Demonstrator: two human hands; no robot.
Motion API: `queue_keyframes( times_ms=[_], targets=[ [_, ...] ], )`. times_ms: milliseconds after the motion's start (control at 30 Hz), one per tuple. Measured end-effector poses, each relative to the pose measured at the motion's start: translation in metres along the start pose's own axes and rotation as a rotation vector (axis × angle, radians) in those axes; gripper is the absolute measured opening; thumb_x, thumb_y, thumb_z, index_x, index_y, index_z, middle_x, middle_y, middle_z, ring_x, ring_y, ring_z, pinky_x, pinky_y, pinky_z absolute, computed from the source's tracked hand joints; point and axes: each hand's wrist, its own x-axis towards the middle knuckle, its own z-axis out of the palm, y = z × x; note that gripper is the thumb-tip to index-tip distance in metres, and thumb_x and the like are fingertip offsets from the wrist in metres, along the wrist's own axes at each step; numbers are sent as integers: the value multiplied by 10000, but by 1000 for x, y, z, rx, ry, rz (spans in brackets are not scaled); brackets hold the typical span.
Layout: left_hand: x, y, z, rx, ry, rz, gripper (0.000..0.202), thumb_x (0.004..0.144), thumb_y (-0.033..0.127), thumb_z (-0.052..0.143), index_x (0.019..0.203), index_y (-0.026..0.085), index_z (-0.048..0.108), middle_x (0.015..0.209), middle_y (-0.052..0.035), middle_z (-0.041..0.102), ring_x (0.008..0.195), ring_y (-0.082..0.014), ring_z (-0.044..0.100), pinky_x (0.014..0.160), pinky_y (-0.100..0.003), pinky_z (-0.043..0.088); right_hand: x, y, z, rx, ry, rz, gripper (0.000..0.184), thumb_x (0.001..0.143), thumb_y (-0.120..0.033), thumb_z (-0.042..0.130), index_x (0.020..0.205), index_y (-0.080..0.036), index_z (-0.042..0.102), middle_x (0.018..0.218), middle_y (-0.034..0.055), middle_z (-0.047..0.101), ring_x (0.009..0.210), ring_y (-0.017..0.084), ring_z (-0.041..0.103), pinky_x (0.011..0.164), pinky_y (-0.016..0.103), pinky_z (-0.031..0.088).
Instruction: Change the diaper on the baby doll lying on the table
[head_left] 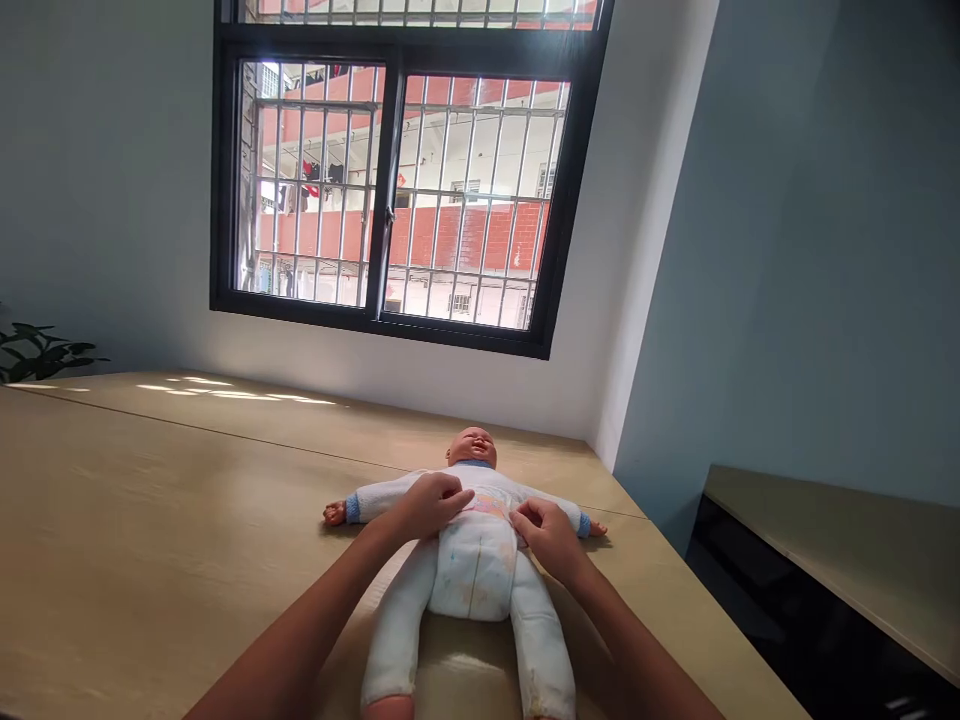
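Observation:
A baby doll (474, 448) lies on its back on the wooden table, arms spread wide and legs pointing toward me. It wears a white top with blue cuffs and a white diaper (474, 570) with faint coloured prints. At the left end of the diaper's waistband, my left hand (433, 505) is closed, fingers curled and thumb laid toward the middle. On the opposite side, my right hand (546, 535) pinches the diaper's edge near the waist. The bits of diaper between my fingers are mostly hidden.
The light wooden table (187, 540) spreads widely to the left, with a seam across its far part. A dark-framed window (386, 200) with bars is in the wall behind. Leaves of a plant (45, 352) show at far left. Another tabletop (840, 560) stands right, beyond a dark gap.

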Motion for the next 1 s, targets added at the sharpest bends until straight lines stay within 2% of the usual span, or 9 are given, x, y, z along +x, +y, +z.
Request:
queue_keyframes(
  times_ms=[100, 233, 400, 567, 700, 800, 1000],
  targets=[
    [7, -1, 13, 77, 18, -21, 567, 920, 538, 463, 475, 194, 394, 454, 33, 328, 464, -105, 282, 508, -289, 190, -2, -4, 6, -65, 8, -65, 271, 841, -401, 545, 681, -183, 567, 612, -15, 539, 612, 145, 458, 586, 277, 324],
    [6, 4, 24, 128, 103, -38, 513, 844, 482, 608, 451, 202, 433, 445, 5, 388, 445, -115, 283, 511, -320, 178, -1, -10, 11, -115, 19, -136, 203, 853, -332, 545, 723, -183, 590, 677, -3, 562, 645, 150, 467, 617, 278, 342],
    [2, 9, 23, 158, 64, -79, 487, 880, 422, 556, 452, 202, 481, 449, -14, 423, 460, -148, 352, 553, -331, 229, -1, -15, 15, -136, 35, -196, 169, 848, -265, 537, 788, -180, 671, 813, 34, 630, 739, 171, 543, 700, 286, 407],
    [-5, 5, 23, 164, 131, -68, 428, 897, 340, 492, 495, 194, 481, 500, -29, 491, 500, -151, 358, 557, -335, 207, -5, -16, 15, -133, 114, -148, 245, 896, -363, 535, 809, -172, 661, 786, 35, 656, 671, 163, 556, 655, 284, 416],
    [-10, 4, 22, 143, 179, -56, 340, 851, 318, 541, 538, 196, 486, 532, -19, 529, 524, -153, 402, 551, -325, 222, -5, -18, 16, -128, 123, -81, 310, 836, -475, 634, 749, -178, 640, 723, 29, 660, 661, 172, 563, 625, 279, 417],
    [-12, 7, 22, 141, 216, -60, 269, 809, 333, 593, 593, 201, 502, 588, -25, 574, 560, -164, 452, 560, -319, 249, -3, -16, 19, -120, 122, -43, 293, 820, -457, 639, 739, -175, 638, 715, 37, 671, 658, 177, 570, 619, 281, 421],
    [-10, 12, 20, 250, 233, -107, 182, 799, 211, 538, 620, 195, 510, 641, -29, 593, 615, -166, 497, 592, -301, 287, -1, -10, 22, -140, 132, -50, 219, 836, -365, 559, 739, -181, 629, 699, 33, 672, 631, 177, 574, 620, 287, 421]
  ],
)
